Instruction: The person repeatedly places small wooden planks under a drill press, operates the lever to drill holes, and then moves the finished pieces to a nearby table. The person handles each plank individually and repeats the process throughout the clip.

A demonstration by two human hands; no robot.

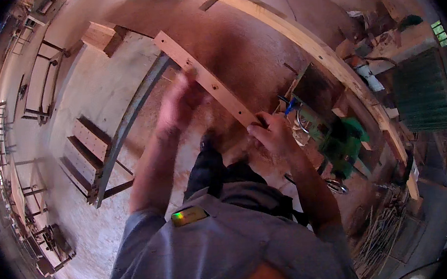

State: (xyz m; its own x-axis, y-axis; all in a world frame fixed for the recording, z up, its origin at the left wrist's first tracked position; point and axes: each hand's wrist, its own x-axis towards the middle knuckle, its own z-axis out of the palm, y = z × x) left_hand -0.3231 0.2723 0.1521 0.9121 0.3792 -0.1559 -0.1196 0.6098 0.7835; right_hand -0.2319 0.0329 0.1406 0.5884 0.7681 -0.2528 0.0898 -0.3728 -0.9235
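A long reddish wooden strip (221,88) with several dark holes along its face slants across the space in front of me. Its near end lies in my right hand (273,130), with the thumb on top and the fingers curled round the edge. Farther up, my left hand (181,100) is against the strip's left edge. Motion smears that hand, and its fingers are partly hidden by the strip, so their grip does not show clearly.
Left stands a long pale workbench (131,86) bearing a block of stacked wood (100,37) and drilled boards (90,139). To the right are a green machine (342,147), a long wooden beam (299,34) and a pile of thin sticks (380,234).
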